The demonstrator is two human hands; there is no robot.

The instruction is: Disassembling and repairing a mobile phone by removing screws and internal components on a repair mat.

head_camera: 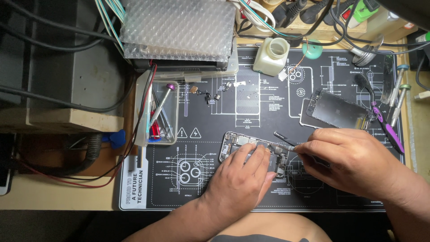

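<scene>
Opened phone chassis (251, 148) lies near-centre on the black repair mat (313, 197). Left hand (237, 179) rests fingers-together on it, pinning it steady. Right hand (354, 163) pinches a thin tool (286, 146), tip angled into the internals; removed screen (333, 110) parked far right

Two bare hands are seen in the lower half of the frame: the left hand (239, 177) near the lower centre and the right hand (354, 161) at the lower right. No gloves, rings or watch are worn on the parts shown. Both forearms are uncovered as far as the frame's bottom edge, with no sleeve visible. Short, plain fingernails are shown. A strip of grey clothing is glimpsed at the bottom centre.
</scene>
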